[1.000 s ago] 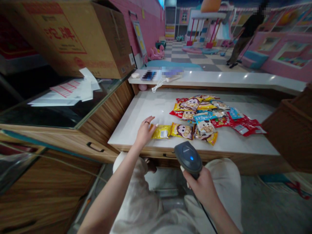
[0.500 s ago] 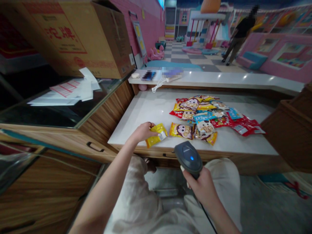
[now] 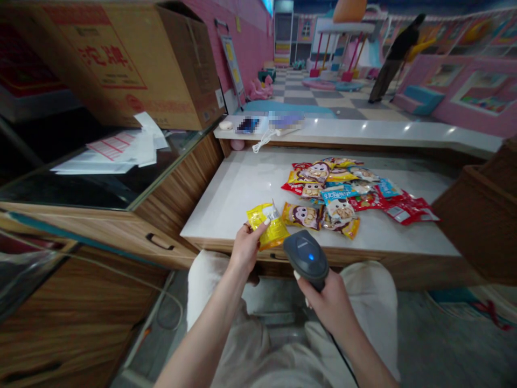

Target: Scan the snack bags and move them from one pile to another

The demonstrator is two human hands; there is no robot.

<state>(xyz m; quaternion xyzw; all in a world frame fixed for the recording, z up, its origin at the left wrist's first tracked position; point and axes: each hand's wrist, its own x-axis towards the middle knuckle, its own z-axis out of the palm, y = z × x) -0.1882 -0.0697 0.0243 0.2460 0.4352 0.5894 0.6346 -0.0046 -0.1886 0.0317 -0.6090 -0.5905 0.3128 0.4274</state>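
Note:
My left hand is closed on a yellow snack packet, with the thumb across its face. The packet is raised at the front edge of the white counter, its printed back and a pale label patch showing. In my right hand is a dark grey barcode scanner with a blue light lit on top. The scanner's head is close to the packet's right side; whether they touch I cannot tell. Just beyond lies a snack packet with a monkey face, beside a pile of yellow, blue and red snack packets.
A large cardboard box and loose papers stand on the glass-topped cabinet to the left. A white cable lies on the raised ledge. A brown woven basket is at right. A person stands far off.
My left hand has lifted the yellow packet off the counter and brought it right and nearer to me. The scanner has shifted slightly left towards it.

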